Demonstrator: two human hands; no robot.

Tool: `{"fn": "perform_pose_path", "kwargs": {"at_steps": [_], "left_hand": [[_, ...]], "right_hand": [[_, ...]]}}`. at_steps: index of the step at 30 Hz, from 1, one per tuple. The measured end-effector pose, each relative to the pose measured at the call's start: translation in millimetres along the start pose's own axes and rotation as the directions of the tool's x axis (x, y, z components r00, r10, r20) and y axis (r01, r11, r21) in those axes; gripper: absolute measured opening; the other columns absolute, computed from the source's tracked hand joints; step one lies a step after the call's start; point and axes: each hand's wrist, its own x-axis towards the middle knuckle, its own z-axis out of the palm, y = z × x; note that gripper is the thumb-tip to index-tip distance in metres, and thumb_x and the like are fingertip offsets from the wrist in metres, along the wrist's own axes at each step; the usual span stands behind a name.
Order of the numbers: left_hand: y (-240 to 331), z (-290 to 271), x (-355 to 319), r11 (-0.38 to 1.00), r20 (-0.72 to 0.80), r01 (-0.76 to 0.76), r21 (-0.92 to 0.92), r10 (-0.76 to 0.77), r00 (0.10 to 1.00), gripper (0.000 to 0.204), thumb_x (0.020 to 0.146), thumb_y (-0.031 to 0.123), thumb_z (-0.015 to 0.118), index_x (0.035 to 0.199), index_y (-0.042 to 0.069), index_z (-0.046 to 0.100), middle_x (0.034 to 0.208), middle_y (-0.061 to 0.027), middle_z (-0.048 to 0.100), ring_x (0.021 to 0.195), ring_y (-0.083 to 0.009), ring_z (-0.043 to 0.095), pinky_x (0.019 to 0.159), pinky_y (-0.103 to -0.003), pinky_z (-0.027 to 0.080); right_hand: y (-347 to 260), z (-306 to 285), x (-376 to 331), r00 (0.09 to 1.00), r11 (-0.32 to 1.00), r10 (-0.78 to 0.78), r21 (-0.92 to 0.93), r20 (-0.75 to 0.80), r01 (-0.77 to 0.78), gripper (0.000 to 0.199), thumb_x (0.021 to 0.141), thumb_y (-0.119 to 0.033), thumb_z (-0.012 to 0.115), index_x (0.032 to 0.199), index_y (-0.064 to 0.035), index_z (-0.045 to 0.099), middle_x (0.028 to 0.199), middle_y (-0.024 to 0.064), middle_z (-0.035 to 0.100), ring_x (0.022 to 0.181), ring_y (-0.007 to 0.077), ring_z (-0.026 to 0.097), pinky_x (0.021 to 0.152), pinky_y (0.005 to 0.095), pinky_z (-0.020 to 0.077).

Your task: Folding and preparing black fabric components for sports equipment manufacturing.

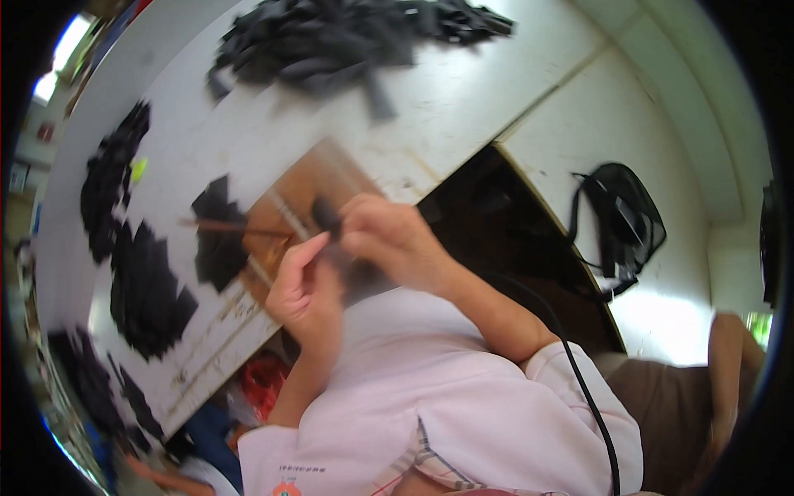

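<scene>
Both hands are raised close together in front of my chest, over the near edge of the worktable. My right hand point(395, 241) is closed, pinching a small black fabric piece point(326, 217) that is blurred by motion. My left hand point(308, 289) meets it from the left, thumb and finger pressed together at the same piece's lower side. A dark, smeared part hangs below the hands and I cannot make out its shape. Beneath and beyond them lies a brown board point(318, 175). A thin reddish-brown stick point(231, 225) reaches left from the board over a black fabric stack point(217, 240).
A large heap of black fabric pieces point(322, 45) covers the far table. More black stacks point(149, 289) lie at the left. To the right are a dark recess point(496, 215) and a black mesh bag point(624, 219). A black cable point(579, 372) crosses my right side. Other people sit nearby.
</scene>
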Motion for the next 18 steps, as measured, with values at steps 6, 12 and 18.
{"fn": "perform_pose_path", "kwargs": {"at_steps": [6,12,18], "left_hand": [[11,-1,5,0.991,-0.035,0.071,-0.114,-0.075,0.997,0.011,0.082,0.002,0.053,0.090,-0.004,0.055,0.086,-0.0085,0.058,0.057,-0.0034,0.047,0.043,-0.014,0.036],[0,-20,10,0.943,-0.045,0.198,-0.269,-0.218,0.975,0.009,0.081,0.000,0.054,0.089,-0.003,0.053,0.077,-0.0099,0.060,0.045,-0.0022,0.043,0.036,-0.013,0.032],[-3,-43,16,0.412,0.404,0.504,-0.760,-0.308,0.861,0.018,0.077,-0.007,0.051,0.094,0.000,0.051,0.083,-0.0105,0.060,0.071,-0.0150,0.059,0.059,-0.022,0.047]], "right_hand": [[-7,8,1,0.973,0.974,0.209,0.072,0.096,-0.216,0.015,0.081,-0.010,0.056,0.072,-0.0004,0.048,0.059,0.0011,0.045,0.055,0.0068,0.040,0.050,0.0209,0.0349],[7,22,0,0.952,0.940,0.301,0.148,0.063,-0.307,0.016,0.082,-0.013,0.056,0.074,-0.0014,0.049,0.065,0.0004,0.045,0.060,0.0050,0.042,0.053,0.0190,0.0358],[3,24,-1,0.900,0.856,0.372,0.291,0.228,-0.427,0.018,0.084,-0.017,0.054,0.073,-0.0038,0.049,0.066,-0.0033,0.045,0.061,0.0037,0.041,0.054,0.0174,0.0346]]}}
